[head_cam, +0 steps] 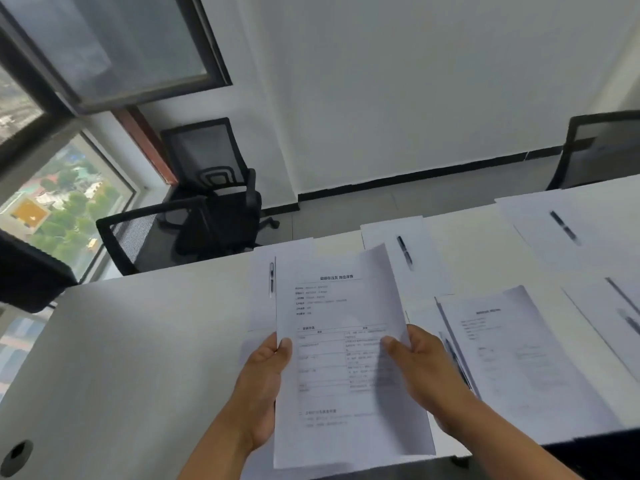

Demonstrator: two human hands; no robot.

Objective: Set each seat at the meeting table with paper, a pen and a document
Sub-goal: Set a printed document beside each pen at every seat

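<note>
Two hands hold one printed document above the white table.
Left hand pinches its left edge, right hand grips the right edge, thumbs on top. Beyond it: blank paper with pen; farther right, a second pen on a sheet; black chair behind.

Landmark: held document, gripped at both side edges by left hand & right hand, above the table.

Left of doc: bare tabletop, wide free lane; only a cable hole far left, near the front edge.

Behind doc: blank sheet w/ pen partly under it, then sheet w/ pen.

Right of doc: printed sheet just beside, more sheets & pens beyond; crowded.

Past table's far edge: black chairs.
</note>
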